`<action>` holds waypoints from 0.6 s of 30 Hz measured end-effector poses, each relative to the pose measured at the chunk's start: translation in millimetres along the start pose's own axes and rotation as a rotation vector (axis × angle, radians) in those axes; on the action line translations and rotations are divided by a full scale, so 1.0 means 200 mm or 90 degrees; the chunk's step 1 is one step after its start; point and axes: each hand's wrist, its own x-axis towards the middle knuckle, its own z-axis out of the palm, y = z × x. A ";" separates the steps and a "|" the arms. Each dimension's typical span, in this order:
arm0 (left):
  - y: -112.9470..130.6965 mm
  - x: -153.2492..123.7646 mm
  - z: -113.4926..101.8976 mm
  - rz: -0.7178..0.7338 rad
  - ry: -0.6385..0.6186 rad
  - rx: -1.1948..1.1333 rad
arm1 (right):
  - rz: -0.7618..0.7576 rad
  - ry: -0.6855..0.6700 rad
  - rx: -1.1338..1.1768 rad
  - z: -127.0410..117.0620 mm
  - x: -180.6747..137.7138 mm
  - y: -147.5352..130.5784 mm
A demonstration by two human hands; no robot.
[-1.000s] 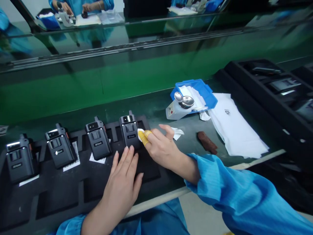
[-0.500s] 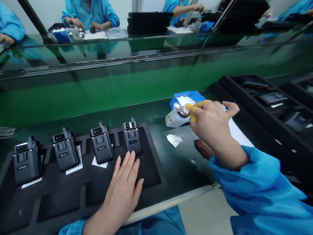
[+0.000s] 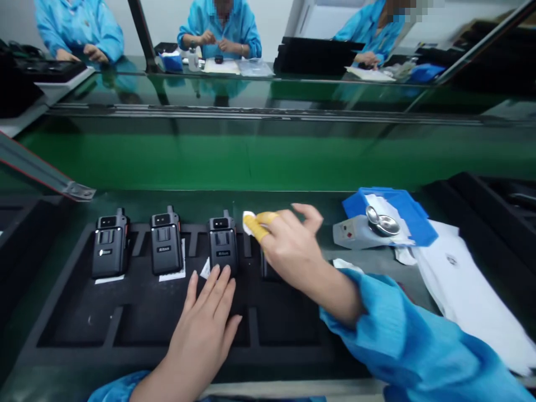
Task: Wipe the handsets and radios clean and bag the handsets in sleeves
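Observation:
Several black two-way radios marked "Riton" lie back side up in a row in a black foam tray point(image 3: 180, 354). My left hand point(image 3: 205, 324) is stretched flat, its fingertips at the lower end of one radio point(image 3: 223, 240). Yellow finger cots cover fingertips of my right hand point(image 3: 293, 240), which pinches a small white wipe point(image 3: 248, 223) just right of that radio's top. Beneath the right hand another radio point(image 3: 269, 269) is mostly hidden. Further left are two more radios, one in the middle point(image 3: 165, 245) and one at the end point(image 3: 109, 245).
A white bottle with a metal pump top point(image 3: 355, 233) stands against a blue bin point(image 3: 419, 215) holding wipes. White sheets point(image 3: 469, 290) lie to the right, beside black foam trays point(image 3: 456, 212). Co-workers in blue smocks point(image 3: 226, 33) sit beyond the green divider point(image 3: 251, 153).
My right hand has moved left from the pump bottle to above the radios, with a white wipe. The view has turned right-to-left; my left hand now rests by a different radio.

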 end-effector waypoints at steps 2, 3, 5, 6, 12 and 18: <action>0.01 -0.01 0.01 -0.018 0.007 -0.023 | -0.057 0.001 0.016 0.08 0.06 -0.07; 0.01 -0.01 0.02 -0.019 0.004 -0.032 | -0.079 0.005 0.019 0.11 0.09 -0.10; 0.00 -0.01 0.02 -0.018 -0.004 -0.041 | -0.109 0.015 0.024 0.16 0.12 -0.13; 0.00 -0.01 0.02 -0.015 -0.006 -0.041 | -0.119 0.019 0.029 0.17 0.14 -0.14; -0.01 0.01 0.01 0.010 0.010 -0.017 | -0.117 -0.042 0.025 0.16 0.10 -0.11; -0.03 0.02 0.00 0.026 -0.010 -0.018 | -0.106 -0.020 0.037 0.17 0.11 -0.13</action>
